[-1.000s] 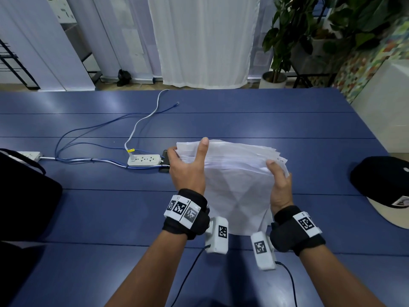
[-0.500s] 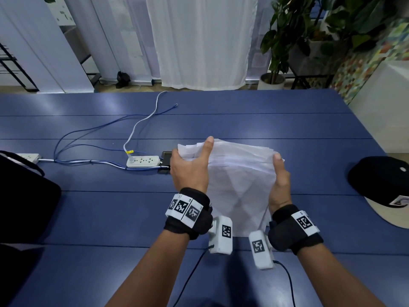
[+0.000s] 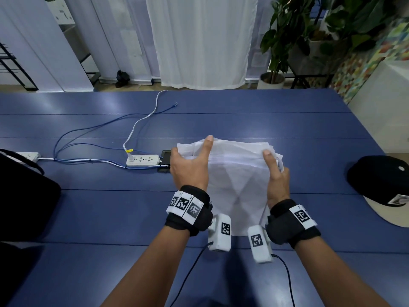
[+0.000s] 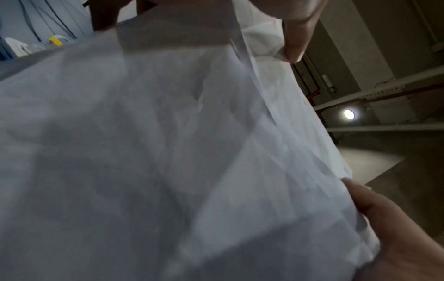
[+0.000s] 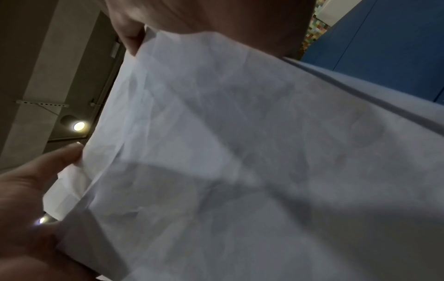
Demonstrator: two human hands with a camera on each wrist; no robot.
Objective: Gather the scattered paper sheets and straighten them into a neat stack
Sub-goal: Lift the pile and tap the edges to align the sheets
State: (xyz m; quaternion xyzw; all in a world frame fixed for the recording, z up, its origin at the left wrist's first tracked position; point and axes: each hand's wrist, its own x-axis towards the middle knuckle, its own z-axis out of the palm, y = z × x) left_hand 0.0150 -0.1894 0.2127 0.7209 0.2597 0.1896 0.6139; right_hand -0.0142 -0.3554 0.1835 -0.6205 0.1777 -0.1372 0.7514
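A bundle of creased white paper sheets (image 3: 236, 173) stands on its lower edge on the blue table (image 3: 287, 120), held upright between both hands. My left hand (image 3: 190, 167) grips the left side, thumb stretched up along the near face to the top edge. My right hand (image 3: 276, 178) grips the right side, thumb on the near face. The sheets' top edges are uneven and fan out at the right corner. In the left wrist view the paper (image 4: 168, 152) fills the frame. In the right wrist view the paper (image 5: 240, 152) does too. Fingers behind the sheets are hidden.
A white power strip (image 3: 142, 160) with blue and white cables lies left of the paper, a dark phone (image 3: 165, 157) beside it. A black cap (image 3: 380, 180) sits at the right edge, a black bag (image 3: 24, 191) at the left. Potted plants stand beyond the table.
The bundle stays upright between both hands. The hands have shifted slightly and the top edges sit a little closer together.
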